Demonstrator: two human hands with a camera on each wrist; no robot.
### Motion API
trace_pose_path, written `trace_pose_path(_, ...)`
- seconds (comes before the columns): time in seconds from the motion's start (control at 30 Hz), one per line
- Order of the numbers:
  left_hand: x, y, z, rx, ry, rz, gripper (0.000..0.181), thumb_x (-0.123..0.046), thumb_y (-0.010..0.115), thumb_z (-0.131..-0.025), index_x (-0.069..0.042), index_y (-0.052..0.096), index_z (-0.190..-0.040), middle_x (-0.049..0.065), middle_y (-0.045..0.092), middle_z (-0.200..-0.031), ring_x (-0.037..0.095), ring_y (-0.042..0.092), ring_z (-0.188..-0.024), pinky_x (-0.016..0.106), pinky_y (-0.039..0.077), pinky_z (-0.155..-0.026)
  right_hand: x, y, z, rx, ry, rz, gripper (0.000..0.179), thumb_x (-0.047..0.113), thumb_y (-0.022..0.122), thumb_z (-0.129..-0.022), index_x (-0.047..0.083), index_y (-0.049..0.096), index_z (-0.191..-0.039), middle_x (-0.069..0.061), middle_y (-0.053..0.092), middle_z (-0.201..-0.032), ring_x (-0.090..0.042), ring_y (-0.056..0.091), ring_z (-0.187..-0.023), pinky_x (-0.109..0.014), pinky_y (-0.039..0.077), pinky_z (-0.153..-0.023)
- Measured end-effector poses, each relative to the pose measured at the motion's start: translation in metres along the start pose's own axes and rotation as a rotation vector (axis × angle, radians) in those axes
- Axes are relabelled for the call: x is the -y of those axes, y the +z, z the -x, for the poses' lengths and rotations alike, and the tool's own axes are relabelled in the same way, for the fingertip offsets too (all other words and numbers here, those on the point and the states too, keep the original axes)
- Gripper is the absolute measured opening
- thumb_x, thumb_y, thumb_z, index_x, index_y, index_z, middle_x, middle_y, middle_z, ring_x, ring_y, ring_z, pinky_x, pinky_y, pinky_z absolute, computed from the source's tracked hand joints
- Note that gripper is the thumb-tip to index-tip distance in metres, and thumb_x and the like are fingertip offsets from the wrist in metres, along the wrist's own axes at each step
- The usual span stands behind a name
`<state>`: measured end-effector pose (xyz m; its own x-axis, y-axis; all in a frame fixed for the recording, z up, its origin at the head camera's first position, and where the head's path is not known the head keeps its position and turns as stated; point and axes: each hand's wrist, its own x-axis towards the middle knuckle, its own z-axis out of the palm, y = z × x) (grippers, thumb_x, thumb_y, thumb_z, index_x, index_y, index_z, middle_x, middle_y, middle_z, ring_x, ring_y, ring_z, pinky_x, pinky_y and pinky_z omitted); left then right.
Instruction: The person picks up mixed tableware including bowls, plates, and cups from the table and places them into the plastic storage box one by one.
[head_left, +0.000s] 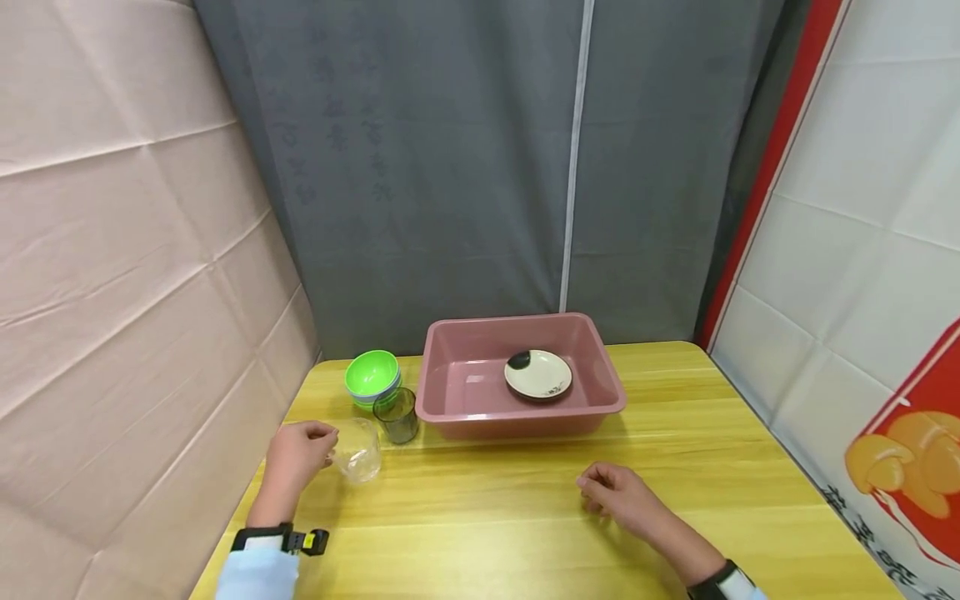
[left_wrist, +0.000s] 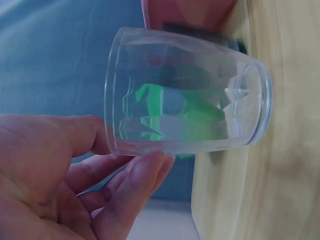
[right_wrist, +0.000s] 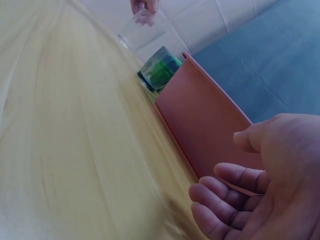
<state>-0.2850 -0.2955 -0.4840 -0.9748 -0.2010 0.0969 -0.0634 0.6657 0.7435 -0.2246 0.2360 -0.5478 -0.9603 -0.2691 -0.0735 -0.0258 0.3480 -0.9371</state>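
My left hand [head_left: 296, 454] pinches a clear drinking glass [head_left: 360, 454] near its rim, with thumb and fingertips on the side towards me in the left wrist view. The glass [left_wrist: 185, 95] is upright and see-through; whether its base touches the table is hard to tell. Just behind it stands a dark tinted glass [head_left: 397, 417], close to a stack of bowls [head_left: 372, 375] with a green one on top. Over the right part of the table hovers my right hand [head_left: 618, 498], fingers loosely bent, holding nothing; its palm [right_wrist: 295, 170] shows in the right wrist view.
A pink plastic basin [head_left: 517, 425] stands at the back of the wooden table [head_left: 480, 517]. Inside it lies a white plate [head_left: 540, 375] with a dark patch, apparently on another dish. Cloth walls [head_left: 450, 167] enclose the table's back and sides.
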Motion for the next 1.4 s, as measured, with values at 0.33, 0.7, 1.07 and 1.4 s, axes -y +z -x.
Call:
trace_pose_path(0.33, -0.038, 0.036, 0.027, 0.083, 0.037, 0.007, 0.012, -0.009, 0.075, -0.1, 0.0, 0.081, -0.105, 0.009, 0.077, -0.094, 0.018, 0.073, -0.071, 0.034, 0.064, -0.065, 0.014, 0.008, -0.006, 0.0, -0.006, 0.036, 0.034, 0.03, 0.066, -0.114, -0.003, 0.069, -0.119, -0.014, 0.071, -0.103, -0.031, 0.072, -0.091, -0.042, 0.06, -0.071)
trace_pose_path(0.7, -0.074, 0.095, 0.048, 0.169, 0.167, 0.032, 0.003, -0.007, 0.079, -0.094, -0.003, 0.079, -0.095, 0.001, 0.072, -0.081, 0.014, 0.069, -0.06, 0.031, 0.058, -0.057, 0.034, 0.025, -0.019, -0.024, -0.044, 0.087, 0.026, 0.029, 0.07, -0.111, 0.003, 0.071, -0.114, -0.013, 0.069, -0.097, -0.029, 0.07, -0.088, -0.036, 0.059, -0.068)
trace_pose_path(1.07, -0.106, 0.14, 0.058, 0.243, 0.285, 0.092, 0.004, -0.004, 0.077, -0.089, -0.003, 0.073, -0.09, 0.001, 0.07, -0.078, 0.011, 0.068, -0.058, 0.03, 0.058, -0.055, 0.056, 0.047, -0.037, -0.121, -0.055, 0.239, 0.03, 0.041, 0.078, -0.105, 0.011, 0.073, -0.106, 0.0, 0.069, -0.092, -0.014, 0.066, -0.079, -0.033, 0.056, -0.066)
trace_pose_path(1.4, -0.125, 0.166, 0.062, 0.229, 0.348, 0.06, 0.007, -0.003, 0.078, -0.086, -0.007, 0.072, -0.086, -0.005, 0.067, -0.07, 0.007, 0.063, -0.054, 0.028, 0.053, -0.053, 0.07, 0.06, -0.046, -0.176, -0.084, 0.351, 0.031, 0.041, 0.083, -0.099, 0.012, 0.07, -0.095, 0.002, 0.066, -0.086, -0.013, 0.06, -0.077, -0.034, 0.053, -0.07)
